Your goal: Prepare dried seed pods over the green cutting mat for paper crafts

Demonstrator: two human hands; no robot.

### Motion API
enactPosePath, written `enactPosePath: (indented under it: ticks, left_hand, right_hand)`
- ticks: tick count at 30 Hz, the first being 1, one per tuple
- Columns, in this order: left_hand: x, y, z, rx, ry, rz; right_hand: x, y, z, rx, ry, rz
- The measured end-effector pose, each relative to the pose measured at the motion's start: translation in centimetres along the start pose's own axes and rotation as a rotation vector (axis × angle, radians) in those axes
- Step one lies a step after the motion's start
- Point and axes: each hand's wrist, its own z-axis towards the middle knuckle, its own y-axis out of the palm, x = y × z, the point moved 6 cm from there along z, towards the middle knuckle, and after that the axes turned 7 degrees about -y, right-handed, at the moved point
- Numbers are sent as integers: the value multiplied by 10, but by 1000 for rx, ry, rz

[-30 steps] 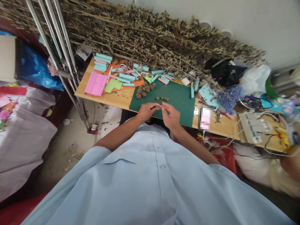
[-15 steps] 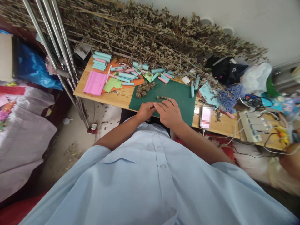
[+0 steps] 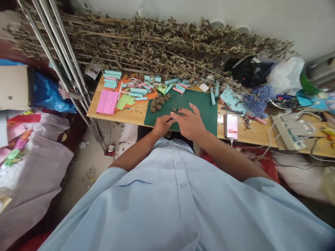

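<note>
Over the near edge of the green cutting mat [image 3: 201, 104], my two hands meet at the fingertips. My left hand [image 3: 161, 125] is closed in a pinch, and what sits in it is too small to make out. My right hand [image 3: 191, 122] has its thumb and forefinger pressed at the same spot, while its other fingers stretch out above the mat. Just beyond lie brown clumps of dried plant matter [image 3: 157, 103], piled on the mat's left part. A few smaller brown balls [image 3: 175, 109] are partly hidden behind my right fingers.
Blue and pink paper rolls [image 3: 138, 91] and a pink folded sheet [image 3: 107, 102] lie left on the wooden table [image 3: 123, 116]. Dried plant stalks [image 3: 157, 52] stretch along the back. A phone [image 3: 231, 126], a power strip [image 3: 290, 130] and metal poles [image 3: 65, 55] flank the workspace.
The whole view has shifted slightly. My right hand's outer fingers have lifted and spread, while both hands' fingertips stay together at the mat's near edge.
</note>
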Motion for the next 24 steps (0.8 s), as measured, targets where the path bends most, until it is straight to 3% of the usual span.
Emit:
enactPosePath:
  ticks: [4,6,8,12,17,20,24]
  left_hand:
    - [-5,-1,2,24,-119,17]
    - [-7,-2,4,40,-179,-23]
    - [-10,-4,6,55,-232,-82]
    - [-14,-12,10,88,-272,-159]
    - [-13,-23,13,90,-261,-150]
    - [-11,-27,13,85,-254,-139]
    - [-12,-27,10,73,-258,-112]
  right_hand:
    - [41,3,-37,256,309,40]
    - [56,16,-61,295,430,69]
    - [60,30,-81,285,448,60]
    - [36,52,-98,177,286,31]
    - [3,84,-86,-153,114,29]
    - [3,92,-66,-240,75,18]
    - [17,84,-47,-204,194,-45]
